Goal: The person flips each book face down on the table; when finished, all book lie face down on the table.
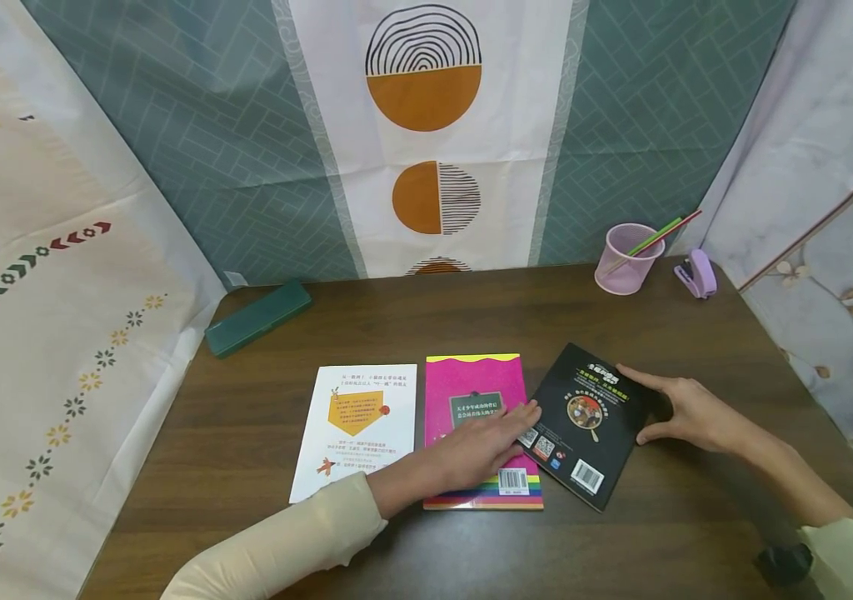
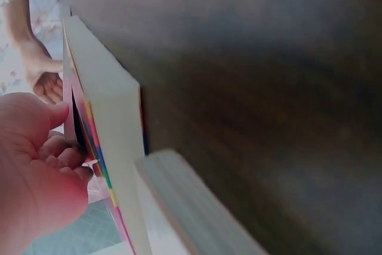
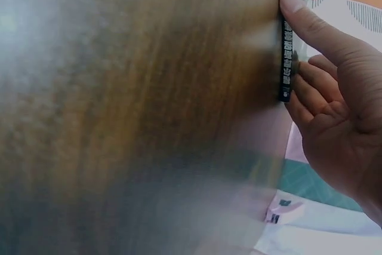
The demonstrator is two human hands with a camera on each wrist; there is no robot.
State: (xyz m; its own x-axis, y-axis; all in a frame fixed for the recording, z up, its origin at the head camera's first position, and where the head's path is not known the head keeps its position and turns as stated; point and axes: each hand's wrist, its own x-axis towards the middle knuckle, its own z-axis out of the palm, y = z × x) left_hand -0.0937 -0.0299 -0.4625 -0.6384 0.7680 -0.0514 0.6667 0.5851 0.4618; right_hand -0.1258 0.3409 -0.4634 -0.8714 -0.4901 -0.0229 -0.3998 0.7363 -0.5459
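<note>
Three books lie flat in a row on the table. My left hand (image 1: 482, 442) reaches across the pink book (image 1: 475, 383), its fingers stretched to the left edge of the black book (image 1: 584, 450). At that book's upper right corner, my right hand (image 1: 689, 412) holds it between thumb and fingers. The right wrist view shows the thumb (image 3: 298, 7) against the lettered spine. A white book (image 1: 355, 417) lies left of the pink one. In the left wrist view, the left hand (image 2: 36, 171) is beside the page edges of the pink book (image 2: 113, 100).
A green case (image 1: 257, 318) lies at the back left of the wooden table (image 1: 396, 321). Toward the back right stand a pink pen cup (image 1: 621, 267) with sticks in it and a purple stapler (image 1: 698, 273). Patterned cloths hang behind and at both sides.
</note>
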